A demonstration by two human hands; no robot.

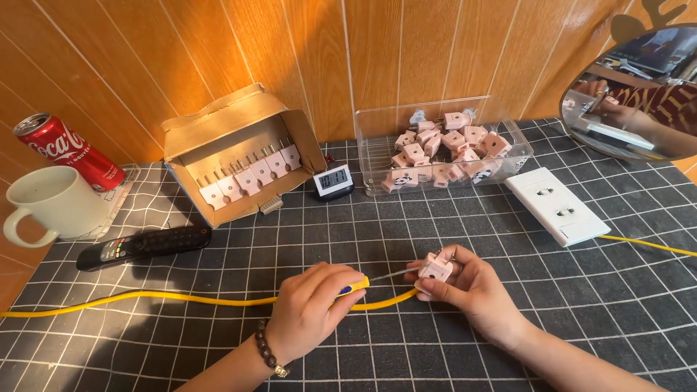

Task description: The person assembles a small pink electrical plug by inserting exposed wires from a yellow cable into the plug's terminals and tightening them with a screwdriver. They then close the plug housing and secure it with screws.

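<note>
— Gripping what, each hand?

— Left hand (314, 306), lower middle of the frame, is closed round a screwdriver (356, 287) with a yellow and blue handle; its thin shaft runs right to a pink plug (436, 267). Right hand (465, 287) pinches that plug between thumb and fingers, just above the mat, centre right.

— How would the plug handle?

— Light, hard plastic, small and smooth, I'd judge; likely to twist under the driver tip unless held by its flat sides, as it is now. The prongs look like the part to keep fingers off.

— What lies around, left to right?

— Far left a white mug (49, 203) and a red can (62, 149) behind it. Below them a black remote (145, 245). A yellow cable (145, 297) crosses the mat (508, 239) from the left edge, passes under the hands and shows again at the right edge. Upper middle, an open carton (239, 156) with a row of pale plugs, then a small clock (333, 179). Right of it a clear tub (443, 149) full of pink plugs, a white socket plate (557, 205), and a mirror (639, 94) at the upper right corner.

— Room to move?

— Open mat in front of and between the hands; the wood wall closes the back, and the mug sits close to the left edge.
</note>
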